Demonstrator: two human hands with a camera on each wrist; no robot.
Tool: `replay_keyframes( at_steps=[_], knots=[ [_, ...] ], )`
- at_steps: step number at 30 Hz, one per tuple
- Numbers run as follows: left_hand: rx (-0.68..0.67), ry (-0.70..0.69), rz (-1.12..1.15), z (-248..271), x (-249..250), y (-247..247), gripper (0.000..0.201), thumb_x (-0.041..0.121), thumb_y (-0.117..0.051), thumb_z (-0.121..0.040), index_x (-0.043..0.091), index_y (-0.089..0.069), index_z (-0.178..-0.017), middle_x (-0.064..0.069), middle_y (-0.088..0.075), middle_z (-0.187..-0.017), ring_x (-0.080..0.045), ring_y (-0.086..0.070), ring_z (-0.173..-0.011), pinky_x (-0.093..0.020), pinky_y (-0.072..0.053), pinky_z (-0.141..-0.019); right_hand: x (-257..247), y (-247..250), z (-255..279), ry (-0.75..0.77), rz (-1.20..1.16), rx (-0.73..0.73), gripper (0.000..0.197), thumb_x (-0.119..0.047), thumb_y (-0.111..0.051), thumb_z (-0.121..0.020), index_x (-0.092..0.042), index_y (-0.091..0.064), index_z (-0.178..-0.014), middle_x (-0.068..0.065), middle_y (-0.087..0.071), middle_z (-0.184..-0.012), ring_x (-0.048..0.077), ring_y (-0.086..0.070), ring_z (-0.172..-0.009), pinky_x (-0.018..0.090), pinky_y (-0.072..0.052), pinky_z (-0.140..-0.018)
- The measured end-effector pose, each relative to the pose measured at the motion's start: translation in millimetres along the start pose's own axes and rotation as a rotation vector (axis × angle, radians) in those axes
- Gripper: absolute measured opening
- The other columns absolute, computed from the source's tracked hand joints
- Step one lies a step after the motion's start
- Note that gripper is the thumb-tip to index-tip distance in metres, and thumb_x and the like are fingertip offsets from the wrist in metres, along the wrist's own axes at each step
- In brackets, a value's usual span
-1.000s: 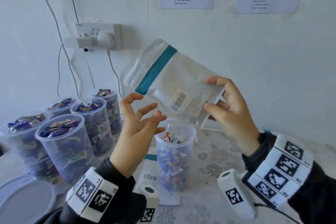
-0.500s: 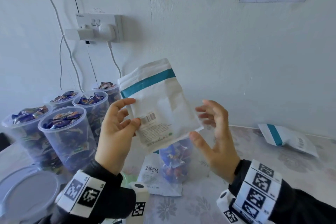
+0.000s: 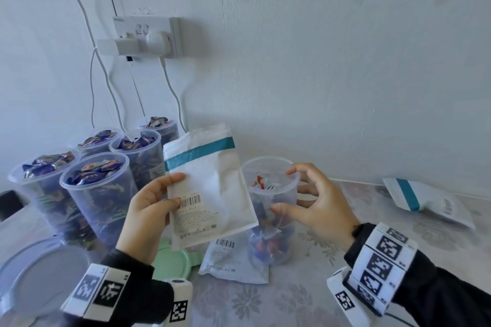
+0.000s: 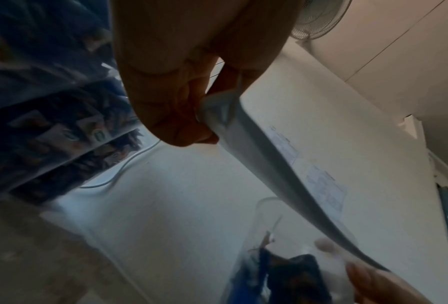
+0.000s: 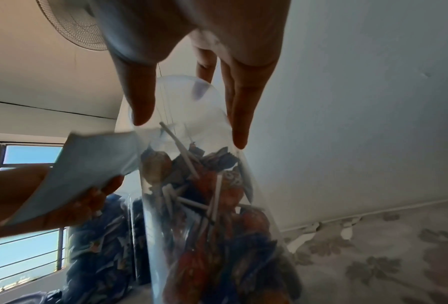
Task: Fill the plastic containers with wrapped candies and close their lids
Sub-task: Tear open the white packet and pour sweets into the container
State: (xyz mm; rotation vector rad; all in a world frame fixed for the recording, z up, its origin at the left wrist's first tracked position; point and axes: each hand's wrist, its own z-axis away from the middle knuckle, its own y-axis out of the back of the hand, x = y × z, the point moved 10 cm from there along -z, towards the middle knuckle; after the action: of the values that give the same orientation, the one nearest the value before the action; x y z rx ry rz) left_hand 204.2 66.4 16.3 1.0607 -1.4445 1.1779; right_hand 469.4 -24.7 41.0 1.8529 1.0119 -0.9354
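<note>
Head view: left hand (image 3: 148, 210) pinches the pouch (image 3: 210, 183); right hand (image 3: 316, 204), fingers spread wide, flanks the upright cup (image 3: 271, 207) at nine o'clock.

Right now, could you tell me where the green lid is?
In the head view the green lid lies flat on the table at lower centre, just below the white pouch held by the left hand.

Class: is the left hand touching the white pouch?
Touching. In the head view, the left hand pinches the white pouch, thumb on its printed face.
</note>
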Motion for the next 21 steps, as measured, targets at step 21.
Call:
replay_keyframes(
  at_steps=[21],
  knots=[
    [-0.441, 0.128, -0.978, -29.8, -95.8, -66.1, 0.028, 0.003, -0.056, -0.088, 0.019, -0.061, -0.110, 0.004, -0.052, -0.117, -0.015, -0.053, -0.100, -0.017, -0.041, -0.080, -2.2, 3.8, 7.2, -0.001, -0.144, -0.020, 0.054, -0.007, -0.087, -0.061, -0.037, -0.052, -0.089, -0.015, -0.064, -0.105, 0.014, -0.068, -0.094, 0.032, -0.057, -0.073]
  ],
)
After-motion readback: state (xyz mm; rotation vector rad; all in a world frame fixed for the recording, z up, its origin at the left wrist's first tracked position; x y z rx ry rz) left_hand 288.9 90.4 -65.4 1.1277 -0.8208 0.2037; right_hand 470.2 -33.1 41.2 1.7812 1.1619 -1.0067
